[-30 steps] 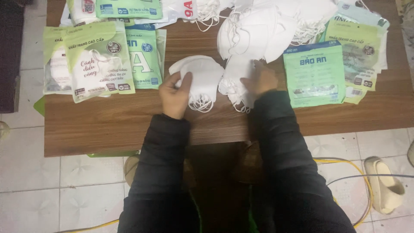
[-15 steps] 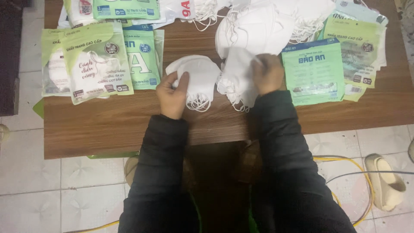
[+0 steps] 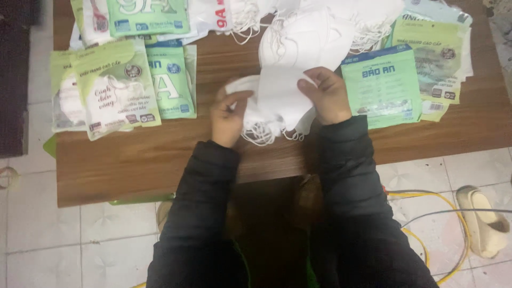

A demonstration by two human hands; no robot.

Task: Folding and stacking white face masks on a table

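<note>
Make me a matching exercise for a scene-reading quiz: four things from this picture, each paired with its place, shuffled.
Things:
1. white masks
2. green packet
3. loose mask pile
4. pale shoe

Places:
A. on the tiled floor
B. far edge of the wooden table
C. between left hand and right hand
D. just right of the right hand

Pairs: 1-C, 2-D, 3-B, 4-A

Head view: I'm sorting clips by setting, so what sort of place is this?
Probably a small home or workshop packing spot: a wooden table on tiled floor, a heap of loose white masks, and green printed pouches laid flat beside them.
</note>
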